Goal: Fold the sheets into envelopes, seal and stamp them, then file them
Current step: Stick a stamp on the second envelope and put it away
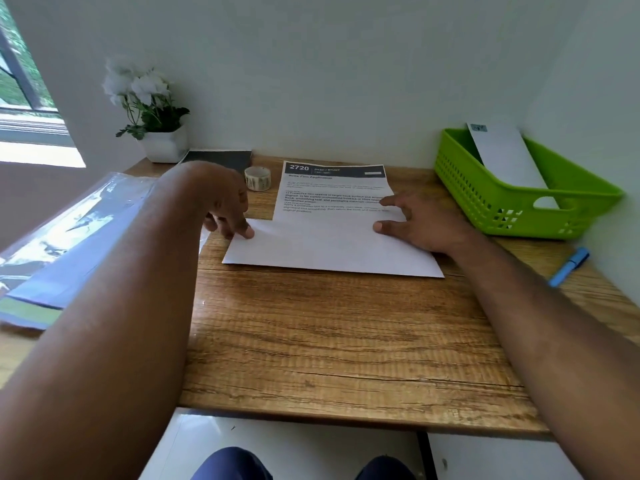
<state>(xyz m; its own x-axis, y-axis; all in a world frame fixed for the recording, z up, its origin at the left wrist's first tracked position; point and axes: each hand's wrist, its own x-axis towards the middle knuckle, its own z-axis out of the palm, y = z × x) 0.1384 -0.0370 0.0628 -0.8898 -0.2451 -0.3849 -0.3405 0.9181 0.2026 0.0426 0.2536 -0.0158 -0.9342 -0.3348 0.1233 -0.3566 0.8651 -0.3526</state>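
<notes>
Printed sheet (332, 230) lies flat on the wooden table (329, 341), header end away from the person. Left hand (227, 206) at the sheet's left edge, fingertips curled down on the paper; whether its grip pinches the edge or only presses, cannot tell. Right hand (415, 220) at the sheet's right edge, fingers spread flat, grip released, likely pinning the sheet so it stays square for the first fold. Tape roll (257, 178) just left of the sheet's far corner. Green basket (519, 199), right of the sheet, holds an envelope (502, 154), probably filed.
</notes>
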